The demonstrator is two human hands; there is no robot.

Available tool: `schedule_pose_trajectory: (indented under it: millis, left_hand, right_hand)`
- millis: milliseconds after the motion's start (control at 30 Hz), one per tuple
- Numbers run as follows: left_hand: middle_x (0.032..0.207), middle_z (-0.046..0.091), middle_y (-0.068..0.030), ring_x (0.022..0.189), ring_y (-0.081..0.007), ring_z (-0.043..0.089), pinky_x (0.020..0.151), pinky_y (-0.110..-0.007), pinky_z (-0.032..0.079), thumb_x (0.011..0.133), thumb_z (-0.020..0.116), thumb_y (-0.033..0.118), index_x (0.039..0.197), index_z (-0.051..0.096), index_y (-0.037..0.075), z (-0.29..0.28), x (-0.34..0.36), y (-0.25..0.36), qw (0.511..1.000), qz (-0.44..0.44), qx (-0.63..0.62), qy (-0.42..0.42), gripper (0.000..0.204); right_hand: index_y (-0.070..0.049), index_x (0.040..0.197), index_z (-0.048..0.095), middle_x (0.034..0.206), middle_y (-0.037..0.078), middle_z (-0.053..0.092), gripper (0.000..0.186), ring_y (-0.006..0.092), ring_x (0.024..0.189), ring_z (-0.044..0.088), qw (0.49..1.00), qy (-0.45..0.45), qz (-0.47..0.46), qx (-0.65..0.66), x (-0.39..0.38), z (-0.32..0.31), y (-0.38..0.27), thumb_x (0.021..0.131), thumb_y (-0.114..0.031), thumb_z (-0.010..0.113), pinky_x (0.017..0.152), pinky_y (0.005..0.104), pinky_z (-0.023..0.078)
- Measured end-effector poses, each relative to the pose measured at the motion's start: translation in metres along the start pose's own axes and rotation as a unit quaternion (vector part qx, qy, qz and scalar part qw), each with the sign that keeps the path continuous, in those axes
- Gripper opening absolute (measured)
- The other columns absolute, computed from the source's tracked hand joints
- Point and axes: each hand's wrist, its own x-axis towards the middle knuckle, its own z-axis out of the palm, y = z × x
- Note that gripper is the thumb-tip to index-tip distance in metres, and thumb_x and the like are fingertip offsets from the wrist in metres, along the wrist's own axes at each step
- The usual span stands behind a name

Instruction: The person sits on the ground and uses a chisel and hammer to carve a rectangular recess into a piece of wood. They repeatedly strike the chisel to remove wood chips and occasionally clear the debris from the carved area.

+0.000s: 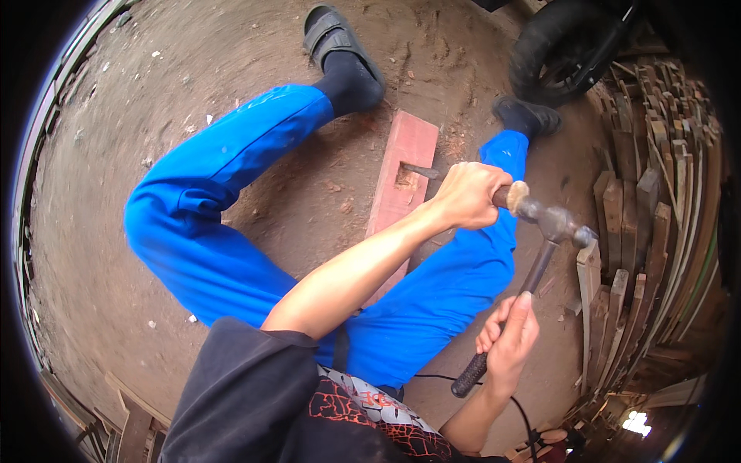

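Note:
My left hand [471,194] is wrapped around the handle of a chisel [422,170]. The chisel's blade tip sits in a rectangular recess cut into a reddish wooden beam [401,147], which lies on the ground between my legs. At the other side of the fist, the butt of the handle points right. A ball-peen hammer [555,224] has its head right at that butt; whether they touch cannot be told. My right hand [509,336] grips the hammer's dark handle, low down near its textured end. The beam's nearer part is partly hidden behind my left forearm.
Bare dirt ground [255,46] with small debris surrounds my outstretched legs in blue trousers [224,166]. Many wood strips [656,201] stand stacked at the right. A black wheel [552,50] is at the upper right. A dark cable [527,417] runs beside my right forearm.

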Motion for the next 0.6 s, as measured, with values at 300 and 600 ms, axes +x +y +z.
schedule_pose_trajectory:
  millis: [300,600]
  left_hand:
    - [0.080,0.069,-0.0176,0.082,-0.0400,0.068,0.073,-0.050,0.055,0.065,0.063,0.010,0.082,0.072,0.009,-0.005,0.018,-0.007,0.998,-0.063,0.028,-0.013,0.018]
    - [0.077,0.073,-0.0138,0.074,-0.0190,0.072,0.068,-0.034,0.054,0.078,0.065,0.004,0.091,0.073,0.001,-0.070,0.042,-0.014,0.979,-0.188,-0.007,0.071,0.016]
  right_hand:
    - [-0.007,0.082,0.045,0.055,0.001,0.040,0.049,0.0094,0.040,0.037,0.993,0.045,0.105,-0.013,-0.025,-0.017,-0.015,0.108,-0.048,0.037,0.038,0.0246,0.035]
    - [-0.006,0.081,0.046,0.056,0.001,0.041,0.048,0.0083,0.041,0.040,0.988,0.062,0.135,0.037,-0.096,-0.039,0.011,0.108,-0.045,0.038,0.038,0.0236,0.036]
